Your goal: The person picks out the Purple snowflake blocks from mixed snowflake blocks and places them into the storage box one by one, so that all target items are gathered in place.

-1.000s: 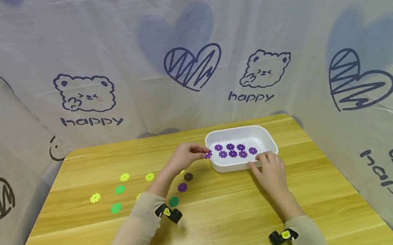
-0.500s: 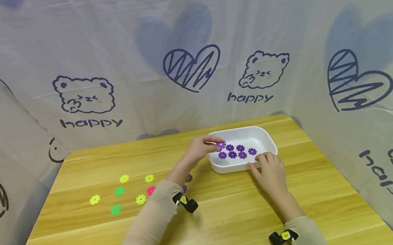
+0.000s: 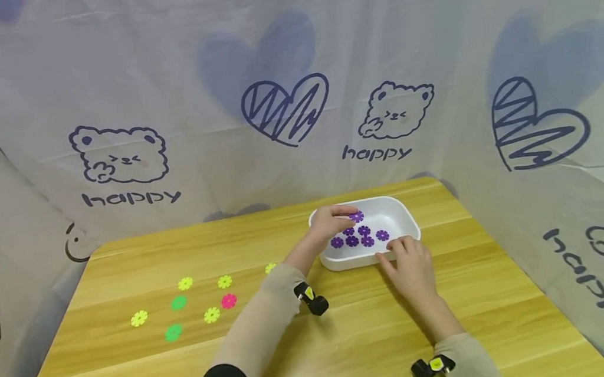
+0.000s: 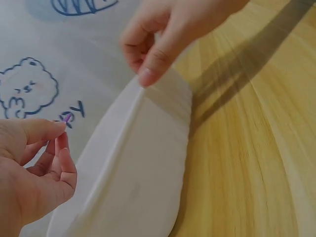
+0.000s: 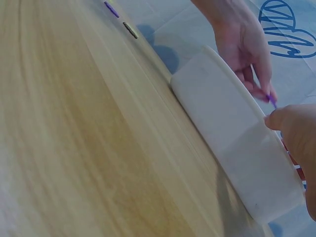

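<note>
A white tray [image 3: 340, 263] stands on the wooden table with several purple flower-shaped discs [image 3: 367, 242] lying on its floor. Above its inside, my left hand [image 3: 327, 224] pinches another purple disc [image 3: 357, 216] between thumb and fingers; the left wrist view shows only a thin purple edge of this disc [image 4: 66, 117] at the fingertips. My right hand [image 3: 413, 265] grips the near rim of the tray toward its right end, thumb on the outer wall. In the right wrist view the tray's outer wall [image 5: 217, 118] hides most of the inside.
Left of the tray lie several yellow discs [image 3: 139, 318], green discs [image 3: 173, 332] and a pink disc [image 3: 228, 301]. A brown disc [image 5: 130, 30] and a loose purple disc [image 5: 111, 9] show in the right wrist view. A printed curtain [image 3: 198, 161] rises behind the table.
My left hand has carried the purple disc rightward, from the tray's left edge to over its inside. My right hand stays on the rim. The head view has shifted slightly.
</note>
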`<state>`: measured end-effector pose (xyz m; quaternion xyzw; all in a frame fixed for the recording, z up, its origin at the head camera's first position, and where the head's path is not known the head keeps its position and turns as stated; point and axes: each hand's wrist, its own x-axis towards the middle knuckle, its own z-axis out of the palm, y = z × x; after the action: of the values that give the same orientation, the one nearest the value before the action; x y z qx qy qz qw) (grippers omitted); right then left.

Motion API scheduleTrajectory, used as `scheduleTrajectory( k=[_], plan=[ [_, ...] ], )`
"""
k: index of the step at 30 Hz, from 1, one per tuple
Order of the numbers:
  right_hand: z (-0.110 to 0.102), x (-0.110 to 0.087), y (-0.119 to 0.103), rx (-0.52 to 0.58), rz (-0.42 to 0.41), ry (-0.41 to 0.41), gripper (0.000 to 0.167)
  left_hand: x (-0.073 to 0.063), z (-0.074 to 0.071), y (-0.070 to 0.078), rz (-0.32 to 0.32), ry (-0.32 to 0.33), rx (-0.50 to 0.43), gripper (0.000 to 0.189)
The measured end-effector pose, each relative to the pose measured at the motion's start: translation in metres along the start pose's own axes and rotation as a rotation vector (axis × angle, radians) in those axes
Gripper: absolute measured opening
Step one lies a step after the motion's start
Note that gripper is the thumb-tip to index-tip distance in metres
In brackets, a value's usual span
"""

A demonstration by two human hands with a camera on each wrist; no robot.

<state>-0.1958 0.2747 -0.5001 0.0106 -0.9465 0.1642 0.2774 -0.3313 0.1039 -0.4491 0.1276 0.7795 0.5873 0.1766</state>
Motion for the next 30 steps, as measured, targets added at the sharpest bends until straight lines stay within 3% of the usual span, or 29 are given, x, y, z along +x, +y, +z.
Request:
scheduleTrajectory(
  k=[5, 10, 17, 30],
  plan=[
    [0.001, 0.001, 0.001, 0.005, 0.002, 0.009, 0.033, 0.017, 0.015, 0.0, -0.013, 0.038, 0.046, 0.029],
    [0.002, 0.002, 0.002, -0.005, -0.002, 0.013, 0.032, 0.03, 0.025, 0.001, -0.064, 0.053, -0.029, 0.024],
    [0.004, 0.002, 0.001, -0.012, 0.003, -0.006, 0.033, 0.039, 0.032, 0.0, -0.164, 0.073, -0.109, 0.02],
    [0.004, 0.0, 0.003, -0.003, 0.018, -0.02, 0.035, 0.044, 0.046, -0.003, -0.227, -0.06, 0.006, 0.026]
  ],
)
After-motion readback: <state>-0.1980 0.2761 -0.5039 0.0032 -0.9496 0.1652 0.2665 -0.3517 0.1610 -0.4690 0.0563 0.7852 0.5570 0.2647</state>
